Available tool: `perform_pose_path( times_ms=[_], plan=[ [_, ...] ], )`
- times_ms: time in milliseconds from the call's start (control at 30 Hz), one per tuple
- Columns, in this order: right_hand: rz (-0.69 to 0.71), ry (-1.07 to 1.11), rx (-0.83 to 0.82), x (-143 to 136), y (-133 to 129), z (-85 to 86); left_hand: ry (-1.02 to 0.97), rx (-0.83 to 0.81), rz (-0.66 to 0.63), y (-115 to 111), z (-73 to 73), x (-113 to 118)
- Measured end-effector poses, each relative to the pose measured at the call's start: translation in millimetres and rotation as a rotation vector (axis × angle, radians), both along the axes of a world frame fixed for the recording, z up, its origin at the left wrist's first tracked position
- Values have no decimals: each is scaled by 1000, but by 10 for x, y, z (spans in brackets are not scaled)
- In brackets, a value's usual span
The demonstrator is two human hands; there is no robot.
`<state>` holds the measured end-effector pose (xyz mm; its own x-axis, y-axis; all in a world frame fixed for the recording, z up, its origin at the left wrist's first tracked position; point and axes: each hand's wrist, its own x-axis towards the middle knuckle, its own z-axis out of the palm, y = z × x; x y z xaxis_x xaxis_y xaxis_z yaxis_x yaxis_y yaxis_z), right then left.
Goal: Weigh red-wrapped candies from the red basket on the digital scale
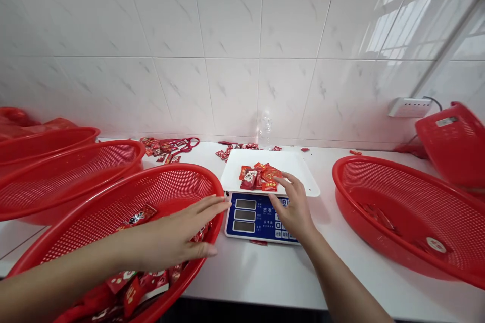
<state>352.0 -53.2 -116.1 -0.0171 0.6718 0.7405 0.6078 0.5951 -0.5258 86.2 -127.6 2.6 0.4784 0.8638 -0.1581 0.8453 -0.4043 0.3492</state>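
Note:
My left hand (178, 236) hovers over the near red basket (191, 174), fingers stretched out past its right rim, with nothing in them. Red candy-like packets (134, 292) fill the bottom of that basket, partly hidden by my forearm. My right hand (294, 206) is over the right side of a digital scale (246, 216), thumb and fingers apart. Its fingertips are by a small pile of red packets (259, 176) on the scale's white tray (301, 169); whether they touch the pile I cannot tell. Some of the scale's keys are hidden behind this hand.
At right, another red basket (350, 164) holds a few packets, with a tilted basket (450, 144) behind it. More red baskets (125, 149) stand at left. Loose packets (161, 149) and a clear bottle (265, 131) are along the tiled wall, which carries a power strip (411, 107).

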Motion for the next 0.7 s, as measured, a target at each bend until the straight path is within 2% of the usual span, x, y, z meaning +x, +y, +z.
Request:
perform_pose_path(
  times_ms=[67, 133, 233, 333, 433, 500, 600, 700],
  plan=[
    [4, -134, -79, -50, 57, 85, 2, 13, 1, -70, 26, -86],
    [24, -257, -200, -114, 162, 196, 5, 38, -1, -17, 51, -107],
    [65, -419, -400, -210, 388, 346, 10, 98, -12, 228, 76, -17],
    [91, -556, -539, -252, 606, 417, 11, 179, -60, 577, 76, 183],
    [114, -640, -571, -208, 740, 414, 65, 164, -148, 949, 43, 430],
    [123, -668, -563, -145, 786, 394, 136, 134, -155, 1170, -3, 592],
    [123, -689, -546, -53, 822, 371, 249, 139, -87, 1425, -95, 797],
    [96, -685, -479, -5, 840, 375, 289, 166, -28, 1589, -168, 934]
  ],
)
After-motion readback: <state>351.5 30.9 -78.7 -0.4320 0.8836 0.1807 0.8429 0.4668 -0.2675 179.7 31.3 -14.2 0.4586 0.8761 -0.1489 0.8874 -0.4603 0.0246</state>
